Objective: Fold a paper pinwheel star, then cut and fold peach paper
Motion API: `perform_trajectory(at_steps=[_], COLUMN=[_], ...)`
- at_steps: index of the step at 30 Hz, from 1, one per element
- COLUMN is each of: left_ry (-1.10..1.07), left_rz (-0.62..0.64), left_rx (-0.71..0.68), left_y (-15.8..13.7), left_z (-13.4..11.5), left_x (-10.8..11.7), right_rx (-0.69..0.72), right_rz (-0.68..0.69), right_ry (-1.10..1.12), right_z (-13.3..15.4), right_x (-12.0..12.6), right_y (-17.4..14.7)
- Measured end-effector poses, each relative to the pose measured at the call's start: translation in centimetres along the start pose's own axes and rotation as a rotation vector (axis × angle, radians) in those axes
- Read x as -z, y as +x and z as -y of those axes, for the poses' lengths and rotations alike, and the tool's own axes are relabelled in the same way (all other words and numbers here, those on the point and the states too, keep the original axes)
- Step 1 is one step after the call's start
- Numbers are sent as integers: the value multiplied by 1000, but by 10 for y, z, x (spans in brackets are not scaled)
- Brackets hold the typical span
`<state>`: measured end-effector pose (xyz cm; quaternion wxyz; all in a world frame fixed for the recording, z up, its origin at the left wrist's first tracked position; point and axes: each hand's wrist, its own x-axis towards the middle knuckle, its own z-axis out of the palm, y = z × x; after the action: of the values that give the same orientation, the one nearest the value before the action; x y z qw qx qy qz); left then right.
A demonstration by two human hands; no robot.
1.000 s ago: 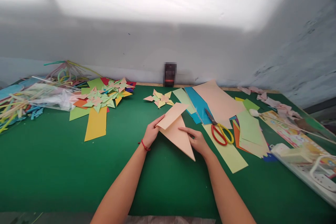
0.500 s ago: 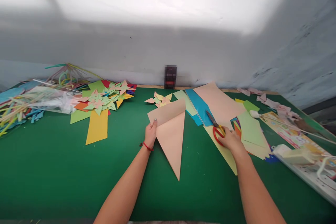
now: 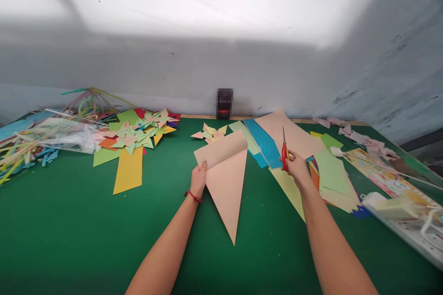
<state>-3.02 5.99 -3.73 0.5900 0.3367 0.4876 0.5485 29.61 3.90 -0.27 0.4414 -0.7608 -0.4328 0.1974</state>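
My left hand (image 3: 199, 179) pinches the left edge of a folded peach sheet of paper (image 3: 226, 179), thumb on top. The sheet has a long triangle pointing toward me and a band across its far end. My right hand (image 3: 296, 168) grips a pair of scissors (image 3: 284, 151) by red handles, blades together and pointing up and away from me. The scissors are apart from the folded sheet, over blue paper (image 3: 265, 140) and a pale yellow sheet (image 3: 289, 189). Just beyond the folded sheet lies a paper star (image 3: 211, 132) in peach and yellow.
Folded paper stars (image 3: 138, 133) are piled at the left above a yellow strip (image 3: 128, 170). Colourful paper strips (image 3: 24, 147) heap at the far left. Green sheets (image 3: 332, 170) and a white power strip (image 3: 404, 221) lie right. A blurred dark object (image 3: 224, 103) stands by the wall.
My right hand has lifted the scissors from the papers and turned them from slanting left to nearly upright. My left hand still holds the peach sheet, which has tilted slightly.
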Motion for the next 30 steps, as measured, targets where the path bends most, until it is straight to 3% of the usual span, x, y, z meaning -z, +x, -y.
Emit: perform_trajectory(at_steps=[2,6,9,12,22,27,30], left_ry=[9,78,141,166,167,165,51], left_rz=[44,185,284,300,281,303,337], left_rx=[36,106,148,158,158,171,175], left_y=[-1,-3,-4,-6,-2,-2,-4], left_z=[-2,-7,-11,-15,-12,-10,-16], left_x=[2,4,5,4,4,4,3], right_rx=[-141,-148,-133,-110,-112,-35,-30], right_rz=[71,161,247,326,383,421,392], right_ry=[289,490,531,517,650,595,598], right_z=[16,34,34,25,23,29,30], right_x=[-17,-44,-51,-51,-48,-44,-46], right_y=[1,-6,-13,-15,-26,-31,-32])
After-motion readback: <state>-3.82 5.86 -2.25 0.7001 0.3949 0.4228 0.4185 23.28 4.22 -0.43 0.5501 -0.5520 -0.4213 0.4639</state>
